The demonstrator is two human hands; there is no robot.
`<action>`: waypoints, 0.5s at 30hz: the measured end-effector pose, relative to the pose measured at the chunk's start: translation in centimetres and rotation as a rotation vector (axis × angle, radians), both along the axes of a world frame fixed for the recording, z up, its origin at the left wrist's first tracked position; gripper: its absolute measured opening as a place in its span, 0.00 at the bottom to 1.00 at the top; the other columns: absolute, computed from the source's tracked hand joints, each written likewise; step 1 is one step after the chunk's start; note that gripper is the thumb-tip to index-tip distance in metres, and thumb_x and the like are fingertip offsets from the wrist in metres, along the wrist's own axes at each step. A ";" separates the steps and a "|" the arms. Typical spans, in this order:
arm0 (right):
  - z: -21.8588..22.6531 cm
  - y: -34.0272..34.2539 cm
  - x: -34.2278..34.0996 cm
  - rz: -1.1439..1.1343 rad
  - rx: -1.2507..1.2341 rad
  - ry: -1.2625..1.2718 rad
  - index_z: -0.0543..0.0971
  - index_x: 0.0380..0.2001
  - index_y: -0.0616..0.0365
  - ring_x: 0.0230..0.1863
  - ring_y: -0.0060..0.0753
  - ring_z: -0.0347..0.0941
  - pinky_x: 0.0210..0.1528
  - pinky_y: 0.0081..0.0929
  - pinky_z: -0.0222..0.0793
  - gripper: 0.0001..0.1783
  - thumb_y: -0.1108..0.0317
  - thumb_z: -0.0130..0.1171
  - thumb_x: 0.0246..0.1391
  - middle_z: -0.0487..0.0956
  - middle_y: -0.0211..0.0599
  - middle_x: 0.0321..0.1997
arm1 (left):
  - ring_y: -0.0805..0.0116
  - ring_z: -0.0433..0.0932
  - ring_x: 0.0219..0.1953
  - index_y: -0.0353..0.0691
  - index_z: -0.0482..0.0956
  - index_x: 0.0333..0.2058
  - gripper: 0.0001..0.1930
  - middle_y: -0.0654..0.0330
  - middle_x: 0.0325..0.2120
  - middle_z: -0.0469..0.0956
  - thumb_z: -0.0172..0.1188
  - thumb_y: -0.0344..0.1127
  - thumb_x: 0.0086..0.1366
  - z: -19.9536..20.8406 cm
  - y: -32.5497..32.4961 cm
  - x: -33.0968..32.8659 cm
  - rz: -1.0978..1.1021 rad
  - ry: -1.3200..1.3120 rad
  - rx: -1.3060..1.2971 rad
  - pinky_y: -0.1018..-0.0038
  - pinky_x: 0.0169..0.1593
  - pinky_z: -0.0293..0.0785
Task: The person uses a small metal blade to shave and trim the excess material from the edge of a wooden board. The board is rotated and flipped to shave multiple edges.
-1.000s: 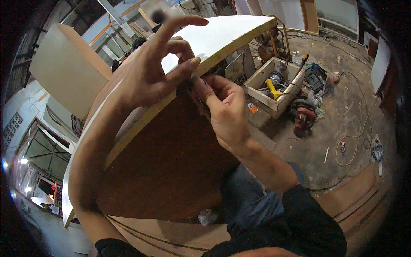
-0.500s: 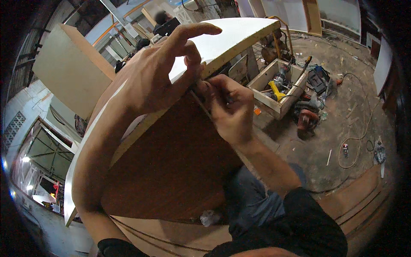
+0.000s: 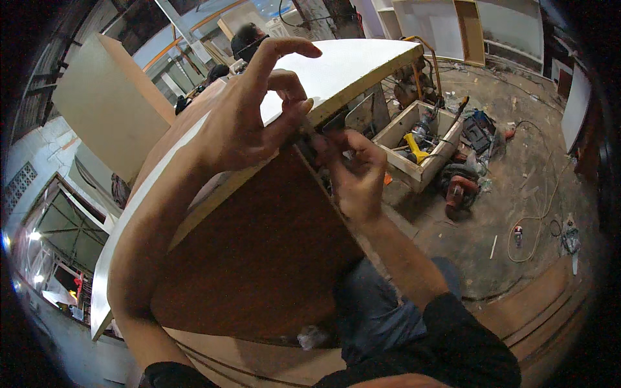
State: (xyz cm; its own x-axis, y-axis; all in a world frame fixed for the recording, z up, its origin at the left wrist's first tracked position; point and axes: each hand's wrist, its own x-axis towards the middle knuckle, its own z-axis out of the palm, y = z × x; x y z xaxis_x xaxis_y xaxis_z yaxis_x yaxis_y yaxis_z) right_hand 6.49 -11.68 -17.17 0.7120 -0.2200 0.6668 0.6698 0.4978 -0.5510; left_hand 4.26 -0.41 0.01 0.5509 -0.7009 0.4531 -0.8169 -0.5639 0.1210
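Over the edge of a white-topped board [image 3: 343, 61], my left hand [image 3: 242, 119] stretches its index finger out. Its thumb and another finger press together near the board's raw edge; what they hold, if anything, is hidden. Just to the right, my right hand [image 3: 356, 178] is closed in a pinch beside the upper corner of a dark brown panel [image 3: 259, 252]. That panel stands below the white-topped board. Blur and shadow hide what is between the right fingertips.
An open wooden box [image 3: 414, 169] with a yellow-handled tool [image 3: 414, 147] stands to the right. Beside it a red power tool [image 3: 460, 194], a black case [image 3: 479, 132] and a loose cord [image 3: 538, 236] lie on the floor. A large pale panel [image 3: 107, 107] rises at the left. Another person [image 3: 248, 40] is behind.
My right hand has shifted slightly right, away from the left fingertips. The left hand keeps nearly the same pose. The whole view has shifted a little.
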 end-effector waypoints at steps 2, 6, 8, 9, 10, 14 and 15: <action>0.5 -0.2 -0.4 0.086 0.007 0.035 0.82 0.33 0.63 0.29 0.16 0.73 0.32 0.19 0.67 0.03 0.74 0.63 0.60 0.80 0.27 0.28 | 0.73 0.78 0.36 0.36 0.58 0.62 0.30 0.54 0.54 0.68 0.60 0.22 0.65 0.1 0.1 0.1 -0.012 0.097 -0.043 0.69 0.49 0.73; 1.4 -0.8 -1.3 0.110 -0.014 0.065 0.82 0.34 0.64 0.32 0.18 0.77 0.35 0.21 0.71 0.03 0.77 0.61 0.58 0.85 0.36 0.32 | 0.73 0.79 0.38 0.37 0.57 0.63 0.31 0.54 0.55 0.68 0.62 0.23 0.65 1.0 0.2 -0.2 0.059 0.178 -0.014 0.69 0.50 0.73; 1.9 -0.7 -1.8 0.091 -0.017 0.059 0.82 0.33 0.64 0.31 0.17 0.77 0.34 0.20 0.70 0.03 0.76 0.62 0.58 0.85 0.35 0.31 | 0.72 0.79 0.38 0.37 0.56 0.63 0.31 0.54 0.55 0.68 0.62 0.23 0.65 1.3 0.5 0.0 0.036 0.184 -0.008 0.69 0.51 0.73; 2.0 -0.5 -1.9 0.089 -0.006 0.068 0.82 0.33 0.64 0.31 0.16 0.76 0.34 0.19 0.70 0.03 0.76 0.62 0.58 0.84 0.35 0.30 | 0.72 0.79 0.38 0.37 0.56 0.63 0.31 0.54 0.55 0.68 0.62 0.23 0.65 1.2 0.5 0.0 0.026 0.170 -0.009 0.69 0.51 0.73; 2.0 -0.3 -1.9 0.089 0.006 0.076 0.82 0.32 0.64 0.31 0.15 0.75 0.33 0.19 0.69 0.03 0.76 0.63 0.57 0.84 0.34 0.30 | 0.72 0.79 0.38 0.37 0.57 0.62 0.30 0.54 0.54 0.68 0.61 0.23 0.66 1.2 0.5 -0.1 0.017 0.156 -0.010 0.69 0.51 0.73; 1.7 0.4 -1.5 0.161 0.115 0.112 0.82 0.31 0.64 0.30 0.13 0.73 0.31 0.19 0.66 0.04 0.74 0.64 0.57 0.83 0.32 0.28 | 0.73 0.78 0.36 0.35 0.57 0.62 0.29 0.55 0.54 0.68 0.60 0.22 0.66 1.0 0.5 0.0 0.036 0.048 0.073 0.70 0.50 0.73; 1.4 0.4 -1.2 0.120 0.088 0.093 0.83 0.31 0.63 0.30 0.13 0.73 0.31 0.19 0.66 0.04 0.74 0.65 0.57 0.83 0.31 0.28 | 0.73 0.78 0.35 0.35 0.57 0.62 0.29 0.55 0.53 0.68 0.60 0.22 0.66 0.8 0.4 0.0 0.049 0.014 0.103 0.70 0.49 0.72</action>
